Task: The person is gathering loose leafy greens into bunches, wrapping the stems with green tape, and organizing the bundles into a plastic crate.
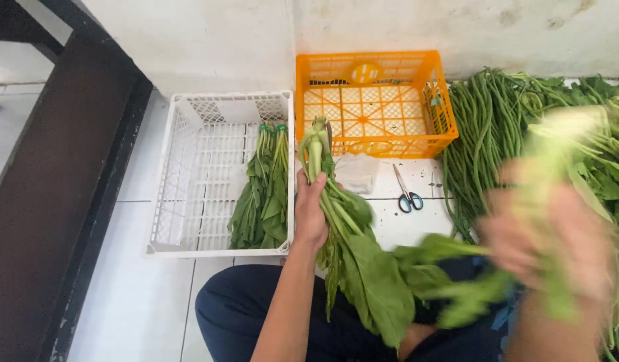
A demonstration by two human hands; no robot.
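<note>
Left hand (pixel 311 209): closed around the stalks of a bunch of leafy greens (pixel 353 258), fist just below the cut stem ends, which point up and away from the body. Leaves hang down over the person's lap, broad and dark green.

Right hand (pixel 547 234): heavily motion-blurred. It appears wrapped around a loose leafy stalk (pixel 457 258), pale stem end up, leaf trailing toward the held bunch. The exact grip cannot be resolved through the blur.

Person is seated on a white tiled floor (pixel 135 295), legs in dark blue trousers (pixel 236 312).

Ahead left: white plastic crate (pixel 189 114), with two tied bundles of greens (pixel 264 194) lying against its right wall, stems toward the far side.

Ahead centre: orange plastic crate (pixel 430 87), standing just beside the white one, against the wall.

In front of the orange crate: blue-handled scissors (pixel 406 191) lying on the tiles; a clear plastic bag (pixel 358 173) near them, to their left.

Right side: pile of long green beans (pixel 487 134) against the wall, with loose leafy greens (pixel 607 167) heaped just beside it.

Far left: dark wooden frame (pixel 48 181).
</note>
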